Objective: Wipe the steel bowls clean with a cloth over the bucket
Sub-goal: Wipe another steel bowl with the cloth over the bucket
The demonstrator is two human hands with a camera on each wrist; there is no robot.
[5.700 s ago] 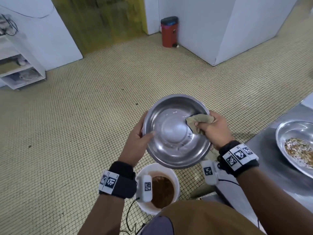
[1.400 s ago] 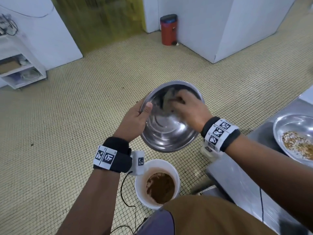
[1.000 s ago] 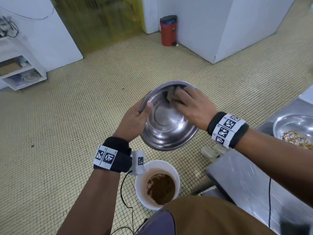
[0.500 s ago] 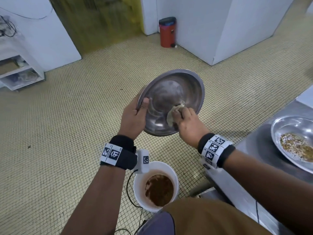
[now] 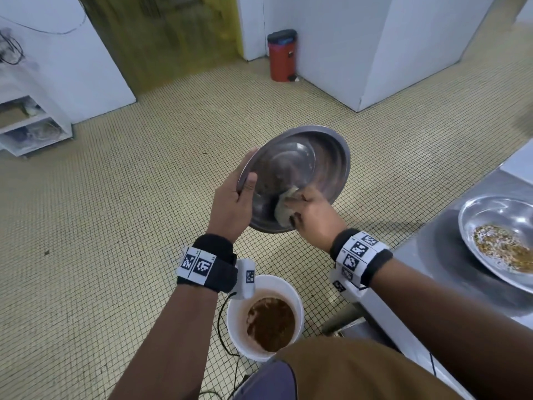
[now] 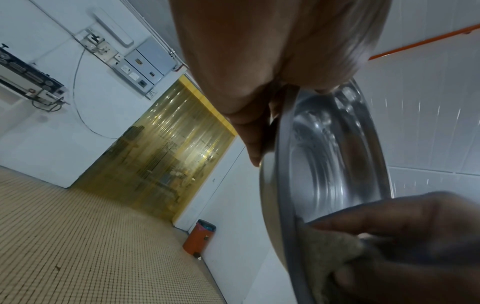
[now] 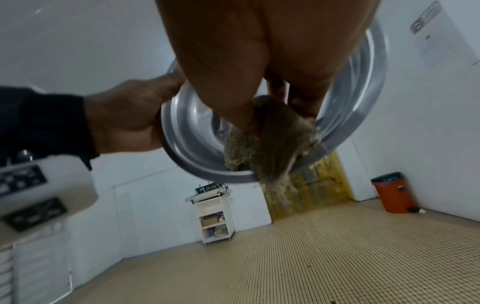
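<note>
A steel bowl [image 5: 302,166] is held tilted toward me, above and beyond the white bucket [image 5: 239,333] of brown slop. My left hand [image 5: 233,206] grips its left rim, thumb inside; the left wrist view shows that rim [image 6: 281,164] pinched between thumb and fingers. My right hand [image 5: 311,215] holds a crumpled beige cloth [image 5: 284,207] and presses it on the bowl's lower inner wall near the rim. From the right wrist the cloth [image 7: 272,144] hangs over the bowl's [image 7: 192,135] lower edge.
A steel counter [image 5: 438,255] on the right carries a second steel bowl [image 5: 476,209] with food scraps. A red pedal bin [image 5: 281,56] stands by the white wall. A white shelf unit [image 5: 34,125] is at far left. Tiled floor lies all around.
The bowl has been tipped up to face me. My right hand moved the cloth from the bowl's far inner wall down to its near lower edge.
</note>
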